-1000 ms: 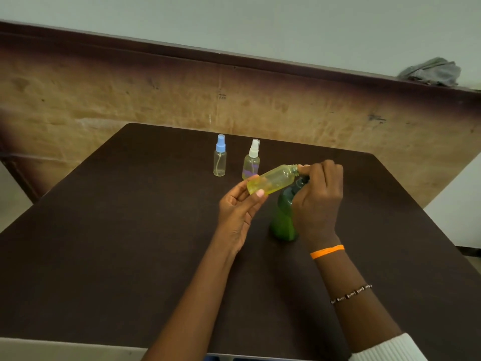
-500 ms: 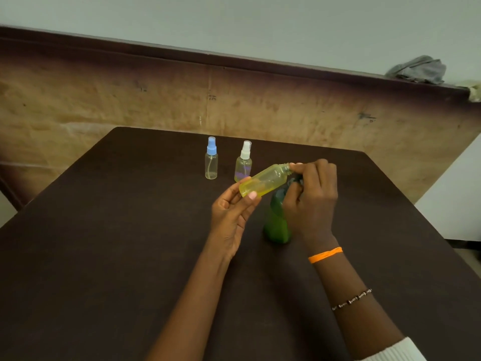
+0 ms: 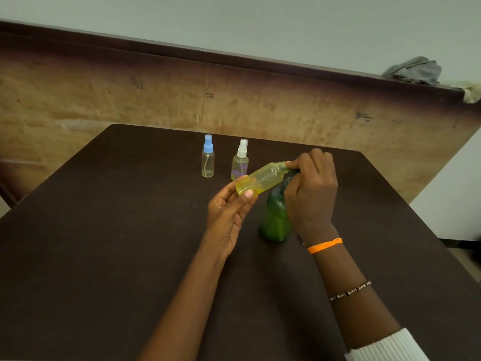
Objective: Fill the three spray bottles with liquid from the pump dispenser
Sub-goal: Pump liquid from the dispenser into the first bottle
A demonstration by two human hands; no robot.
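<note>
The dark surface [image 3: 104, 256] carries everything, and the green pump dispenser [image 3: 274, 222] standing near its middle serves as the landmark here. The right hand [image 3: 311, 194] covers the dispenser's top, its grip curled over the pump head, which is mostly hidden. Just left of the dispenser, the left hand [image 3: 229, 220] pinches the base of a yellow spray bottle [image 3: 260, 179], tilted nearly flat with its open neck against the nozzle (its cap is nowhere visible).

The likely trouble: the neck is narrow and the bottle is held only by its far end, so a pump stroke could nudge it off the nozzle and send liquid down the dispenser's side. Tilted this low, it might also dribble back out.

Behind the dispenser, to its left, stand the white-capped bottle [image 3: 240, 161] and the blue-capped bottle [image 3: 208, 160], upright, still capped.
</note>
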